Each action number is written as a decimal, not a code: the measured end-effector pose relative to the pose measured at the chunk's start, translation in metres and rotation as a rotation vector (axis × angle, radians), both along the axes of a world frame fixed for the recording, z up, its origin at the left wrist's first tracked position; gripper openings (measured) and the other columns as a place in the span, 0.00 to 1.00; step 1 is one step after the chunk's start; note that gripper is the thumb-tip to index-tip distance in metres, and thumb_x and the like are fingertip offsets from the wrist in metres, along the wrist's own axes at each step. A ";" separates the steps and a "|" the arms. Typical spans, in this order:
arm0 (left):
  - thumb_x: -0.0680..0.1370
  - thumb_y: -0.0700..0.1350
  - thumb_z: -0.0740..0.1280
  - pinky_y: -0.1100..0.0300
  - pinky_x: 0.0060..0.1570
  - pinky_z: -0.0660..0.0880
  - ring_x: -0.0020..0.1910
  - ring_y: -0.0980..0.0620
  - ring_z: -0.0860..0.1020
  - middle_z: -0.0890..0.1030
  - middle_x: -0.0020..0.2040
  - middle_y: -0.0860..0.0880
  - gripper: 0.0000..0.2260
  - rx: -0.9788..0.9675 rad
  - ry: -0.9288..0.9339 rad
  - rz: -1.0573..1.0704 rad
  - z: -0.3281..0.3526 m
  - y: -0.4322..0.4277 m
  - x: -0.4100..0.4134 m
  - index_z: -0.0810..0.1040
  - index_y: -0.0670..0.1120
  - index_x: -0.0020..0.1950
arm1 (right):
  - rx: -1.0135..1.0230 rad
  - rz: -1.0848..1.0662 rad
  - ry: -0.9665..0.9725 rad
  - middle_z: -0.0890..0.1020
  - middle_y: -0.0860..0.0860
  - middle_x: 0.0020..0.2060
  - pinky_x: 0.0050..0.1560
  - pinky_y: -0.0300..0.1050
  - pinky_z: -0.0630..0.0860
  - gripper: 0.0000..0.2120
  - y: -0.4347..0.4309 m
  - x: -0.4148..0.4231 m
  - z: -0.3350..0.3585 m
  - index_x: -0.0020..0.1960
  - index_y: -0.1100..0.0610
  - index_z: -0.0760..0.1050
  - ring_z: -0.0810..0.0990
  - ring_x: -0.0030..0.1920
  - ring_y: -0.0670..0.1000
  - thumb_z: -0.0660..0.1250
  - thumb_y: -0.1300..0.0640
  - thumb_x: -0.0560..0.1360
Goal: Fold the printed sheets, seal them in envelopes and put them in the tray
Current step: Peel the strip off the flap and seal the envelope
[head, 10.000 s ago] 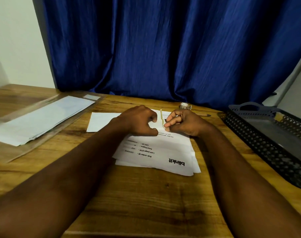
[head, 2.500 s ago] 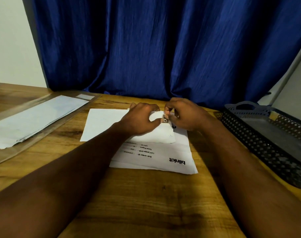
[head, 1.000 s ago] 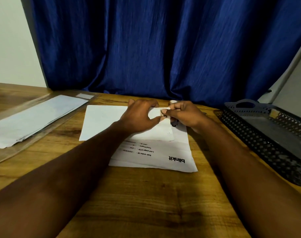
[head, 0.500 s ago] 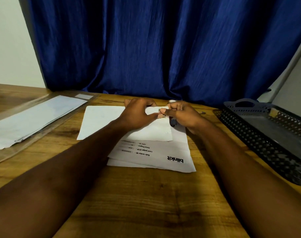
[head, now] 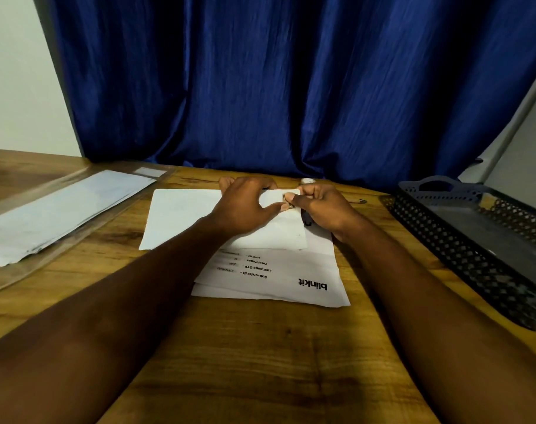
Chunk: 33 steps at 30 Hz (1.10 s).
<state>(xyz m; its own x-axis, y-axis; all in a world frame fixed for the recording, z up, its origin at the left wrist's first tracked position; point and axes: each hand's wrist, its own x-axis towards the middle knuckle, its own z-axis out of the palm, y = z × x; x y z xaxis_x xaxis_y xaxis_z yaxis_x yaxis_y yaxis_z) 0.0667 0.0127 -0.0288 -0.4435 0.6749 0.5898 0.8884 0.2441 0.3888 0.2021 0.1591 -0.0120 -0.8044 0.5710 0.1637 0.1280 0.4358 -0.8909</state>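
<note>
A white envelope (head: 181, 215) lies across the far end of the printed sheets (head: 276, 276), which carry a "blinkit" logo. My left hand (head: 245, 206) rests on the envelope and holds it down, thumb stretched toward the right. My right hand (head: 322, 206) is closed, pinching a small brownish piece (head: 286, 204), apparently tape, at the envelope's right end where both thumbs meet. A dark item (head: 306, 220) is partly hidden under my right hand. The dark mesh tray (head: 444, 228) stands at the right.
A clear plastic pack of white envelopes (head: 61, 209) lies at the left. A small tape roll (head: 306, 181) and a thin pen-like object (head: 360, 201) sit behind my hands. A blue curtain hangs behind the wooden table (head: 260, 347).
Ten seconds ago my hands worked a yellowish strip over the sheets; the envelope now lies on top of them. In the last second the hands stayed together with only small finger movements.
</note>
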 end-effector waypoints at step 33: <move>0.84 0.40 0.69 0.41 0.51 0.84 0.55 0.40 0.86 0.86 0.57 0.40 0.07 0.561 -1.128 -0.159 0.013 0.003 0.011 0.81 0.39 0.60 | -0.535 -0.261 0.276 0.85 0.52 0.39 0.25 0.37 0.71 0.12 -0.008 0.003 0.020 0.58 0.57 0.80 0.82 0.31 0.47 0.64 0.49 0.85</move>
<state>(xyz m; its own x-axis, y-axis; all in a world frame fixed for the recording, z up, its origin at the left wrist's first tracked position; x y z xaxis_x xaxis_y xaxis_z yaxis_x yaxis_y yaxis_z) 0.0777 0.0160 -0.0155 -0.8215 0.5472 0.1602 0.0026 -0.2775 0.9607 0.2048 0.1509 0.0080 -0.5973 0.8018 -0.0164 -0.0947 -0.0908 -0.9914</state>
